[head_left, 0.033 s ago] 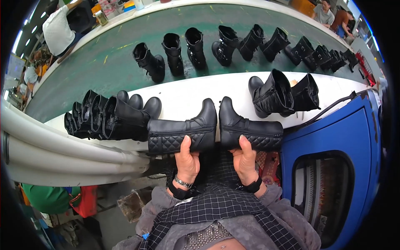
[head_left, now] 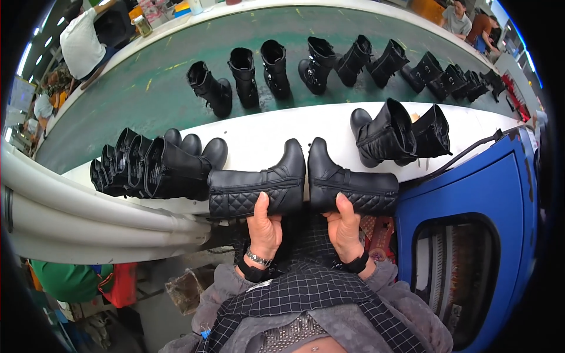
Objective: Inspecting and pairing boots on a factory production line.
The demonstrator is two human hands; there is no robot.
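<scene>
Two black boots with quilted panels and side zippers lie on their sides before me, soles facing each other and toes pointing away. My left hand point(head_left: 264, 232) is closed on the left boot point(head_left: 241, 187), its thumb across the quilting. The right boot point(head_left: 368, 187) is gripped the same way by my right hand point(head_left: 345, 229). A narrow gap separates the two soles. The undersides of both boots, and most of my fingers, are hidden.
Black boots point(head_left: 176, 167) crowd the white table point(head_left: 265, 126) at left; another pair point(head_left: 385, 132) stands at right. Beyond, a green conveyor belt point(head_left: 165, 76) carries several boots. A blue machine point(head_left: 471, 194) borders my right, pale tubes point(head_left: 106, 212) my left. People work at the far edges.
</scene>
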